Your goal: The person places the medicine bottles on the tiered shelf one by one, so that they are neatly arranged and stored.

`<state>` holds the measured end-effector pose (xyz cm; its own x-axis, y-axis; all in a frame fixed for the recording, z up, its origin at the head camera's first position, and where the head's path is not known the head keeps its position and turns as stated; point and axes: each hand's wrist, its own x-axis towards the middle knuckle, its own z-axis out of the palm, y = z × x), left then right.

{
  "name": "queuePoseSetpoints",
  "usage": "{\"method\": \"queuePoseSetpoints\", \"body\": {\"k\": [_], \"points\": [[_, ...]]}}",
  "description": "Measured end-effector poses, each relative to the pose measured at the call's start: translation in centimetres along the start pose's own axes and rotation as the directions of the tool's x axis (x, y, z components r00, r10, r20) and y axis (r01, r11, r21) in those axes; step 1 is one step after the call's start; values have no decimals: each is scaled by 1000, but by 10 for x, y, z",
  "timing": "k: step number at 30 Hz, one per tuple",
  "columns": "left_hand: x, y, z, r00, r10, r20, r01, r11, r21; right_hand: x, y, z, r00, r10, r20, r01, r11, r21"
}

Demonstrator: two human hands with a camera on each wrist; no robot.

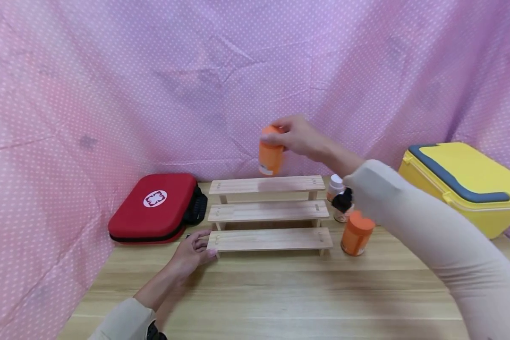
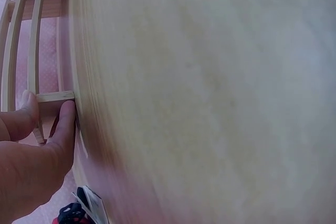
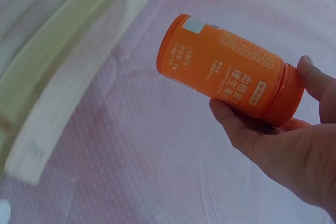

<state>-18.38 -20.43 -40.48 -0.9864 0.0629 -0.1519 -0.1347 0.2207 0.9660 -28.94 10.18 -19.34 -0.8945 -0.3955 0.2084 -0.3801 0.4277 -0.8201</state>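
Your right hand [image 1: 299, 137] pinches the orange bottle [image 1: 270, 152] by its cap, holding it in the air above the top step of the wooden rack [image 1: 268, 213]. Your left hand [image 1: 192, 250] rests on the surface, fingers relaxed, touching the rack's lowest step.

You see an orange bottle [image 1: 270, 156] with white label, pink white-dotted cloth backdrop [image 1: 110, 85], red case [image 1: 155, 207] with white emblem, yellow box [image 1: 467, 186] with grey lid handle, pale wood counter [image 1: 280, 293].
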Motion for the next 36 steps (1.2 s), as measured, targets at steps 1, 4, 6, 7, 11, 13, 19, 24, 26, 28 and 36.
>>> {"method": "queuePoseSetpoints", "body": {"k": [1,4,6,7,11,13,19,24,26,28,36], "points": [[0,0,1,1000,-1,-2,1,1000,2,5,0,7,1000,-2,20,2,1000,6],[0,2,2,1000,-5,-2,5,1000,13,17,0,25,998,12,61,-13,1000,5],[1,3,3,1000,-7,0,7,1000,17,23,2,34,997,18,74,-19,1000,11],[1,4,3,1000,-7,-1,7,1000,18,24,2,38,997,22,75,-23,1000,10],[1,4,3,1000,-5,7,5,1000,9,29,5,48,995,40,86,-42,999,13],[1,4,2,1000,-4,5,4,1000,5,29,6,52,994,48,94,-49,999,3],[0,3,1,1000,-8,4,8,1000,-12,29,10,60,995,50,88,-44,997,-66],[-1,3,1,1000,-18,5,18,1000,-25,29,11,61,996,51,69,-44,993,-105],[-1,3,1,1000,-23,7,23,999,-23,28,11,61,996,54,69,-45,992,-118],[-1,3,1,1000,-23,7,23,1000,-12,28,11,61,996,58,71,-49,991,-123],[-1,5,0,1000,-15,11,15,1000,5,27,10,55,990,80,119,-68,993,-99]]}}
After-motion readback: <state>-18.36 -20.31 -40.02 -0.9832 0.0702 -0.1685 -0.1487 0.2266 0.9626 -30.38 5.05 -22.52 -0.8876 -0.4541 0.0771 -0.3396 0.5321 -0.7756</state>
